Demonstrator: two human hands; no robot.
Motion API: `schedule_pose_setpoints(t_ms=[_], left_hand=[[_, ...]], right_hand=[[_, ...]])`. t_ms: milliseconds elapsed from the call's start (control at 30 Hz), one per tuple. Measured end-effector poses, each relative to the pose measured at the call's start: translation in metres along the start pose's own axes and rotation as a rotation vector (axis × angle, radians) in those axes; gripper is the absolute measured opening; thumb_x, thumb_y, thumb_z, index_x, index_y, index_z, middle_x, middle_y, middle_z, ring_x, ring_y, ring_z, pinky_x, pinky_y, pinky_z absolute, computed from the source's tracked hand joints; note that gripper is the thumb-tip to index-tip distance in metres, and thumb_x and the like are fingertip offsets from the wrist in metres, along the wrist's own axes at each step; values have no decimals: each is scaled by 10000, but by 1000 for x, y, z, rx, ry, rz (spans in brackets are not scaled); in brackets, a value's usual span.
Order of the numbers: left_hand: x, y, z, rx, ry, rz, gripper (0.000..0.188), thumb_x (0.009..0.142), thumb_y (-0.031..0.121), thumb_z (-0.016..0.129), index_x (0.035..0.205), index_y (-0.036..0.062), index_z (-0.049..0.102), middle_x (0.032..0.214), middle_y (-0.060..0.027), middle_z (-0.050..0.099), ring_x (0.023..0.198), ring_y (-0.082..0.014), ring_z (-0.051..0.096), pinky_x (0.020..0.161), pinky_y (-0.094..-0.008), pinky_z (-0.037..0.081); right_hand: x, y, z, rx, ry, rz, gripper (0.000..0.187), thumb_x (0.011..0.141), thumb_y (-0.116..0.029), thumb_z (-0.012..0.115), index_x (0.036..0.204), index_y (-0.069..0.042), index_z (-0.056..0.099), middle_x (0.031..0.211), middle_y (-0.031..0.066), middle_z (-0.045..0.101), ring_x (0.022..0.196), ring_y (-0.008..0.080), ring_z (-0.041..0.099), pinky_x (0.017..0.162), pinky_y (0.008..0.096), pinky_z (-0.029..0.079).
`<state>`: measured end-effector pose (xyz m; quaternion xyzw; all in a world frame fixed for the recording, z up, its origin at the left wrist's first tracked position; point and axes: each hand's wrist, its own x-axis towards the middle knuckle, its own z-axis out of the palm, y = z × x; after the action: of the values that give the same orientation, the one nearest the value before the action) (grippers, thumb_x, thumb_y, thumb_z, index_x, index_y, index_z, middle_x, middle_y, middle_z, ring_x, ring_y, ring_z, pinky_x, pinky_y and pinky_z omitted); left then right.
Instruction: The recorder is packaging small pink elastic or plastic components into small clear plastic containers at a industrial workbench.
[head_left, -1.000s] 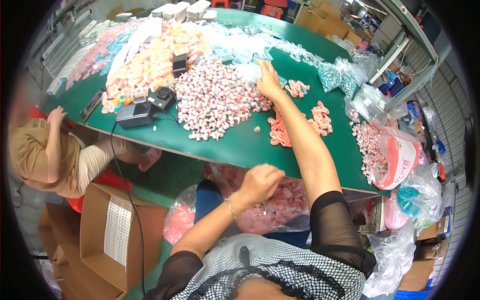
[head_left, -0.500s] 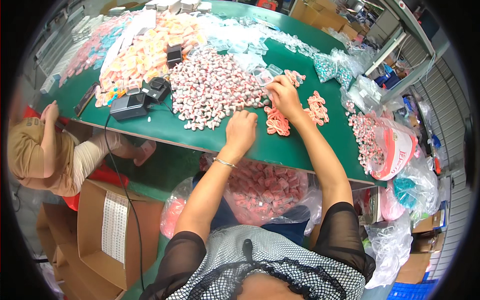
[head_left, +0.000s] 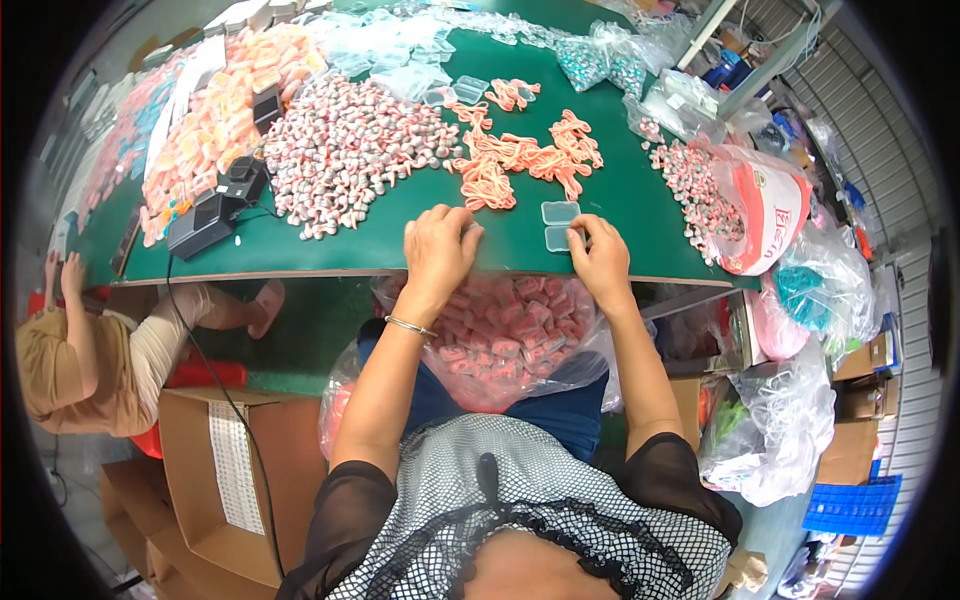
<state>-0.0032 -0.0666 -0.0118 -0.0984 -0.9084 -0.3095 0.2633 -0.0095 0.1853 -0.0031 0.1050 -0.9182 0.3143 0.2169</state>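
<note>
My right hand (head_left: 602, 262) rests near the table's front edge, thumb and fingers closed on the side of a small clear plastic case (head_left: 560, 213) that lies opened out flat. To its left my left hand (head_left: 438, 250) is held over the edge, fingers curled together; what they pinch, if anything, is too small to name. Beyond both hands lie bundles of orange cord (head_left: 487, 183), looped and tangled. A large heap of small grey-and-pink plugs (head_left: 345, 150) is on the left of them. More clear cases (head_left: 470, 88) lie behind the cords.
On the green table (head_left: 640, 225) are a heap of orange pieces (head_left: 230, 100), a black adapter-like device (head_left: 200, 225) with a cable, and a tipped bag (head_left: 765, 205) spilling plugs. A plastic sack (head_left: 500, 340) of pink packs sits below the edge. Another person (head_left: 85, 350) sits at left.
My right hand has come back from the clear cases to the front edge, where an opened case now lies under its fingers. My left hand has shifted slightly left. The whole view has swung.
</note>
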Motion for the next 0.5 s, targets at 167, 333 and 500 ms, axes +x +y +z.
schedule_pose_setpoints(t_ms=[167, 333, 500], left_hand=[[-6, 0, -4, 28, 22, -33, 120, 805, 213, 745, 818, 97, 717, 816, -58, 644, 803, -275, 633, 697, -399, 440], [-3, -7, -7, -85, -47, -46, 130, 816, 181, 744, 874, 70, 711, 858, -76, 658, 779, -283, 649, 687, -389, 479], [-3, -8, -3, -164, -65, -18, 126, 843, 122, 729, 930, 36, 701, 873, -108, 665, 726, -270, 659, 658, -355, 516]], right_hand=[[-4, -12, -17, -314, -87, -75, 137, 879, -172, 642, 1002, -112, 646, 927, 76, 661, 885, 303, 625, 773, 441, 458], [9, 15, -16, -99, -59, -172, 143, 852, -99, 644, 995, -91, 649, 1043, 86, 647, 1009, 300, 603, 849, 438, 464], [12, 23, -21, -79, -187, -289, 130, 808, -82, 685, 929, -78, 639, 1168, 87, 620, 1146, 305, 558, 906, 422, 450]])
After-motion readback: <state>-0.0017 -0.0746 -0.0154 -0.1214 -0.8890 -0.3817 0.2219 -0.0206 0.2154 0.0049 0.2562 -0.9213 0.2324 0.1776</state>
